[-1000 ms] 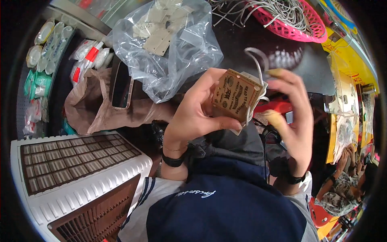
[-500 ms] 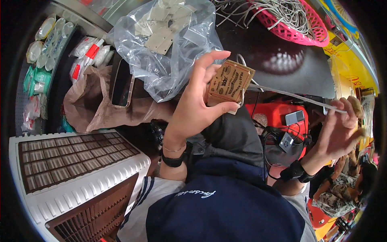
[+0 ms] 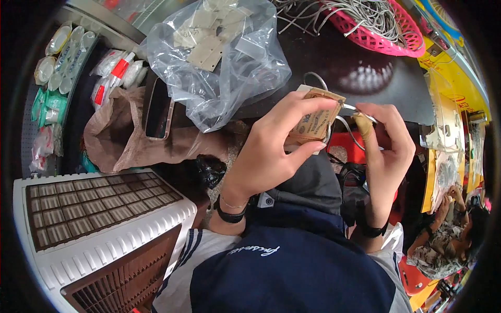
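Note:
My left hand [image 3: 266, 151] grips a small stack of square brown card tags [image 3: 313, 124] with dark print, fingers over the top and thumb below. A grey cord [image 3: 319, 78] loops out at the stack's upper edge, and more of it curves below. Close to the stack's right side, my right hand [image 3: 390, 136] pinches the cord between thumb and fingers. A tan cover sits on one of its digits. Beyond my left hand, a clear plastic bag [image 3: 245, 94] holds several beige cards [image 3: 207, 53].
On the dark table [image 3: 313, 57], a pink basket [image 3: 417, 48] of grey cords stands far right. A phone [image 3: 158, 112] lies on a brown bag [image 3: 112, 141] at left. A white air cooler [image 3: 115, 235] stands near left. Another person [image 3: 441, 242] sits at far right.
My right hand has come in from the far right to beside the tags, and the stretched cord is now slack and looped. The tags have tilted in my left hand.

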Demonstrator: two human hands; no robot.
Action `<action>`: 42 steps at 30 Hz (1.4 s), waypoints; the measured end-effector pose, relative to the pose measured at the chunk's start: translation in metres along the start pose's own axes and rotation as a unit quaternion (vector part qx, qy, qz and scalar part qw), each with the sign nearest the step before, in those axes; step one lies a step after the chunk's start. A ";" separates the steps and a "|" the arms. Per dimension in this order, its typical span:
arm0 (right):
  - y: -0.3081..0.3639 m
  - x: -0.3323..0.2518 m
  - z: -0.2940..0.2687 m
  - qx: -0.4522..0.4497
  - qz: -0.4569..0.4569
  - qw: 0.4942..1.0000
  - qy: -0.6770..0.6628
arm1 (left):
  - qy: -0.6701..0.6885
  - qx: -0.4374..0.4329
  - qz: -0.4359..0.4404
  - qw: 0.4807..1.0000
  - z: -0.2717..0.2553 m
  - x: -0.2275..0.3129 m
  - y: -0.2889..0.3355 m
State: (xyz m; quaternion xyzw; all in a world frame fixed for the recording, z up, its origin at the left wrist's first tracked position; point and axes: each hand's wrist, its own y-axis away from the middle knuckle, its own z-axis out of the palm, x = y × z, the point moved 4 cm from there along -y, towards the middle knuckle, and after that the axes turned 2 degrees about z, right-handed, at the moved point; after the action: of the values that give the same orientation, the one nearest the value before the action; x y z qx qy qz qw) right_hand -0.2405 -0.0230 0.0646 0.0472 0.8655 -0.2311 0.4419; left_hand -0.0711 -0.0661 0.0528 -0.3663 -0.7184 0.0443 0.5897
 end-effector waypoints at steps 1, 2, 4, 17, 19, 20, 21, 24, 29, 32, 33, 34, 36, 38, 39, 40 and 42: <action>-0.001 -0.001 0.000 -0.001 0.000 1.000 0.000 | 0.000 0.001 0.000 1.000 0.001 0.000 0.000; -0.002 -0.003 0.000 0.003 -0.023 1.000 0.005 | 0.008 0.004 -0.002 1.000 0.001 0.000 0.000; -0.002 -0.004 0.001 0.007 -0.047 0.999 0.010 | 0.017 0.007 -0.004 1.000 0.003 0.000 -0.001; 0.004 -0.011 0.000 0.059 -0.097 0.991 0.073 | -0.022 0.006 0.001 1.000 0.008 0.002 0.000; 0.004 -0.011 0.001 0.052 -0.100 0.991 0.074 | -0.025 0.006 -0.002 1.000 0.009 0.002 0.001; 0.004 -0.010 0.002 0.056 -0.107 0.990 0.066 | -0.033 0.001 -0.002 0.999 0.010 0.002 0.001; 0.005 -0.010 0.003 0.060 -0.114 0.990 0.058 | -0.041 -0.004 -0.002 0.999 0.010 0.002 0.001; 0.005 -0.011 0.005 0.057 -0.112 0.989 0.072 | -0.051 -0.022 -0.010 0.998 0.012 0.002 0.002; 0.003 -0.007 0.007 0.046 -0.126 0.989 0.066 | -0.070 -0.038 0.018 0.997 0.018 0.002 0.002; 0.004 0.000 0.008 0.023 -0.064 0.998 0.003 | -0.093 -0.044 0.047 0.994 0.017 0.002 0.001; 0.005 0.005 0.009 0.015 -0.003 0.998 -0.060 | -0.096 -0.041 0.056 0.993 0.017 0.002 0.001; 0.005 0.002 0.008 0.014 -0.003 0.998 -0.061 | -0.097 -0.041 0.056 0.993 0.017 0.003 0.002; 0.006 0.003 0.009 -0.055 0.087 0.992 -0.079 | -0.050 -0.025 0.005 0.998 0.018 0.001 0.002; 0.008 0.007 0.011 -0.071 0.102 0.983 -0.134 | -0.071 -0.042 0.027 0.996 0.018 0.003 0.002; 0.009 0.009 0.012 -0.089 0.115 0.971 -0.188 | -0.091 -0.059 0.048 0.993 0.019 0.005 0.001; 0.009 0.008 0.011 -0.089 0.115 0.971 -0.188 | -0.091 -0.059 0.047 0.993 0.018 0.004 0.001; 0.008 0.007 0.010 -0.154 0.132 0.963 -0.177 | -0.079 -0.062 0.043 0.994 0.017 0.003 0.001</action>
State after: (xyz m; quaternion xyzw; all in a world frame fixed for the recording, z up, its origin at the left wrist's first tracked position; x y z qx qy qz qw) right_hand -0.2350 -0.0213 0.0506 0.0502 0.7845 -0.0392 0.6168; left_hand -0.0854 -0.0578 0.0496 -0.4279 -0.7480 0.0533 0.5045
